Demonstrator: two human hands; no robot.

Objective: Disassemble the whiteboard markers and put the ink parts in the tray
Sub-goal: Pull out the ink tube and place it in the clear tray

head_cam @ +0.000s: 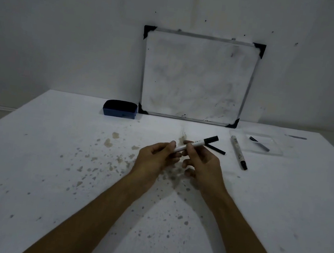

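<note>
Both hands hold one white whiteboard marker (pixel 199 142) above the middle of the table, its black end pointing up and to the right. My left hand (pixel 156 157) grips the lower end of the barrel. My right hand (pixel 201 162) pinches the barrel just above it. A thin black stick (pixel 217 149) lies on the table right behind the held marker. A second white marker (pixel 238 152) lies to the right, its black tip toward me. Further right sits a clear tray (pixel 235 135) with a dark ink part (pixel 259 143) inside.
A small whiteboard (pixel 196 77) leans against the wall at the back. A blue eraser (pixel 120 109) stands to its left. The white table (pixel 52 153) is speckled with stains around my hands. A grey mark (pixel 295 137) lies at the far right.
</note>
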